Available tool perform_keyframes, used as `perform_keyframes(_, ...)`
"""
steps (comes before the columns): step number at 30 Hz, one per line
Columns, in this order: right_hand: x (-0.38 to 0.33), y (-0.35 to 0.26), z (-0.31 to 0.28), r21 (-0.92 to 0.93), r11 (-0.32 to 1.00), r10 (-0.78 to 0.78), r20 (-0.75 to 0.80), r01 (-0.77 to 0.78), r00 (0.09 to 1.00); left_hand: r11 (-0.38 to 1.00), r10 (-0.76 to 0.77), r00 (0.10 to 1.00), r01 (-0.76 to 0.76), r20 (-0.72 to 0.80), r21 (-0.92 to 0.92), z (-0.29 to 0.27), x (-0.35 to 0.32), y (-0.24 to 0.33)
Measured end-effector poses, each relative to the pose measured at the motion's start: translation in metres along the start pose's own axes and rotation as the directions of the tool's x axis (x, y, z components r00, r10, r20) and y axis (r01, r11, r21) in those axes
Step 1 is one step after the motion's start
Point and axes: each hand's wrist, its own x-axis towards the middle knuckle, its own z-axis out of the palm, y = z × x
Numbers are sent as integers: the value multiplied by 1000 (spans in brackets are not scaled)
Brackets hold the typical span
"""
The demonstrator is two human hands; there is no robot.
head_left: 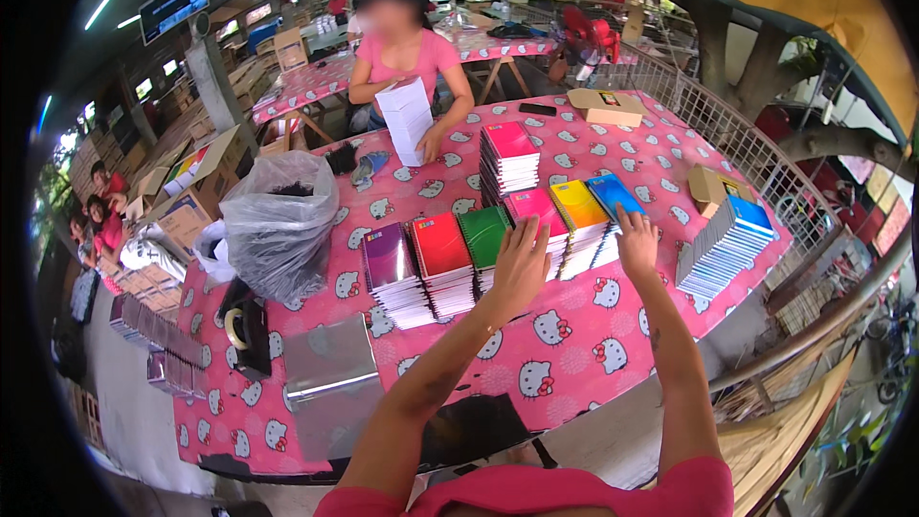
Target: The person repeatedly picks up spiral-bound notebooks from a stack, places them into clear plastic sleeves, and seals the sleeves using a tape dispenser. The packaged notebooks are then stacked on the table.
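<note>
Here's the left hand (520, 266), fingers wide, over the pink spiral notebook stack (529, 203), while the right hand (638, 245), loosely spread, is the nearer to the blue spiral notebook stack (611, 191) ending this left-to-right row on the right.
</note>
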Motion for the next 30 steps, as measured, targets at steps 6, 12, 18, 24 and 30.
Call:
perform_keyframes(6, -71, -1, -62, 600, 788, 280, -149, -139, 948, 999, 33, 999, -34, 18, 41, -20, 33, 1)
perform_keyframes(12, -169, -81, 32, 935, 347, -297, 189, -79, 936, 856, -220, 903, 360, 369, -372, -120, 7, 53)
perform_keyframes(18, -129, -125, 44, 795, 594, -342, 386, -122, 857, 839, -464, 638, 540, 614, 72, -28, -136, 56)
perform_keyframes(24, -9, -195, -32, 645, 650, -341, -226, 402, 913, 896, -339, 928, 369, -157, 247, -86, -63, 7)
perform_keyframes(30, -30, -171, -60, 700, 648, -139, -277, 299, 951, 906, -355, 926, 375, -129, 197, -138, -65, -36)
